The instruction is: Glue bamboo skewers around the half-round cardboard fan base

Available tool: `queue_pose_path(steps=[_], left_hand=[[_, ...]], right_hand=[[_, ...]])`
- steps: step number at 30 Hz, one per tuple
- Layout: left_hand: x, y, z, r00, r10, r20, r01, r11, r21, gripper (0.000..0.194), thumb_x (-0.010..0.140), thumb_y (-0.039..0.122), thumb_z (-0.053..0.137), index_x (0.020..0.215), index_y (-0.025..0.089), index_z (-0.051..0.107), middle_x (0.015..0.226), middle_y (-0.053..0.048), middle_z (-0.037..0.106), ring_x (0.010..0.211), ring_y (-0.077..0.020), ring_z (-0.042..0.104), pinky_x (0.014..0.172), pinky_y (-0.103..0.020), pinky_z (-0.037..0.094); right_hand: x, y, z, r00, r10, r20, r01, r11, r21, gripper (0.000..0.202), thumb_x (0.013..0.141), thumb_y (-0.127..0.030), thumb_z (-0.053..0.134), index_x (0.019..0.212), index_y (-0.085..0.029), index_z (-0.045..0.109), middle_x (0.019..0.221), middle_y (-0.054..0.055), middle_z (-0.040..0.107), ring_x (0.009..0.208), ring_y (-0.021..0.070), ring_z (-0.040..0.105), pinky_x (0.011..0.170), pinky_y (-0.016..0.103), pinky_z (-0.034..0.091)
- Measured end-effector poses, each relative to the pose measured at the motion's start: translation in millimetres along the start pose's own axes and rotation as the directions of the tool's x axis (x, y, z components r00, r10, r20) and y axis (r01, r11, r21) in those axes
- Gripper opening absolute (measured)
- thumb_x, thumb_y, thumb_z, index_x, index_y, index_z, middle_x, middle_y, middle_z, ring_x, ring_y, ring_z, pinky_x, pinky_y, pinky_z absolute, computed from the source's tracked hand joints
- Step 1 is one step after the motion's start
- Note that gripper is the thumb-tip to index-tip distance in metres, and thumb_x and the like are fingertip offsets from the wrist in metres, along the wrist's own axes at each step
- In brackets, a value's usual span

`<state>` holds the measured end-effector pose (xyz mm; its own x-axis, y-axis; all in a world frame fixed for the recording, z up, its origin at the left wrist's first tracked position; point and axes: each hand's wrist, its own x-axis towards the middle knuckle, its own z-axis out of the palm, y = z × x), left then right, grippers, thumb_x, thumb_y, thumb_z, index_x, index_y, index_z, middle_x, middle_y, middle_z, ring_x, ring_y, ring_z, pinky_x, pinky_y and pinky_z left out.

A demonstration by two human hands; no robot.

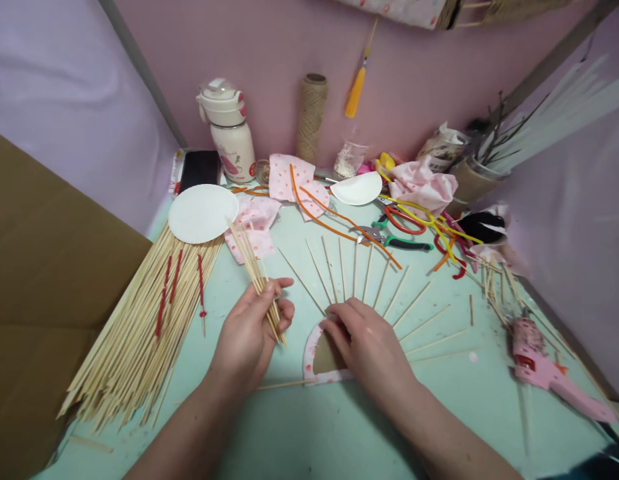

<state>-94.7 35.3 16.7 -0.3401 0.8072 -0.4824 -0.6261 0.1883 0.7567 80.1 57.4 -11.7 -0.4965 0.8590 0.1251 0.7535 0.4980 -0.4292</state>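
Observation:
A small bundle of thin wooden sticks [249, 261] is held in my left hand [254, 320], pinched between thumb and fingers. My right hand [364, 340] is closed at the curved edge of a half-round piece [309, 360] with a brown middle and a pink dotted rim, and its fingertips pinch the lower end of a slanting stick [302, 281]. More sticks [399, 287] fan out from behind my right hand across the table. One stick [282, 385] points left from the piece's lower left corner. My right hand hides much of the piece.
A large pile of sticks [134, 333] lies left, with a white disc [202, 213] at its top. A pink glue gun [549, 380] lies right. Behind are pliers [404, 244], cloth scraps, a bottle [232, 140] and a twine roll [312, 117].

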Motion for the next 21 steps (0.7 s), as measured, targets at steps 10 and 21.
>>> queue_pose_path(steps=[10, 21], left_hand=[[-2, -6, -0.2, 0.99, -0.132, 0.055, 0.121, 0.978, 0.167, 0.016, 0.092, 0.026, 0.058, 0.081, 0.014, 0.058, 0.06, 0.002, 0.049, 0.05, -0.0066, 0.037, 0.048, -0.018, 0.027], [-3, -10, -0.7, 0.973, -0.203, 0.113, 0.17, 0.955, 0.244, 0.042, 0.083, 0.042, 0.067, 0.109, 0.008, 0.065, 0.052, 0.003, 0.05, 0.049, -0.008, 0.032, 0.048, -0.02, 0.023]], right_hand=[[-5, 14, -22, 0.985, -0.067, -0.161, 0.065, 0.998, -0.017, 0.021, 0.1, -0.022, 0.049, 0.094, -0.017, 0.069, 0.086, 0.008, 0.063, 0.08, 0.0208, 0.056, 0.07, 0.034, 0.048], [4, 14, -10, 0.997, -0.066, -0.052, 0.063, 0.997, -0.043, 0.022, 0.098, -0.015, 0.051, 0.107, -0.018, 0.07, 0.097, 0.01, 0.06, 0.088, 0.0228, 0.05, 0.075, 0.035, 0.046]])
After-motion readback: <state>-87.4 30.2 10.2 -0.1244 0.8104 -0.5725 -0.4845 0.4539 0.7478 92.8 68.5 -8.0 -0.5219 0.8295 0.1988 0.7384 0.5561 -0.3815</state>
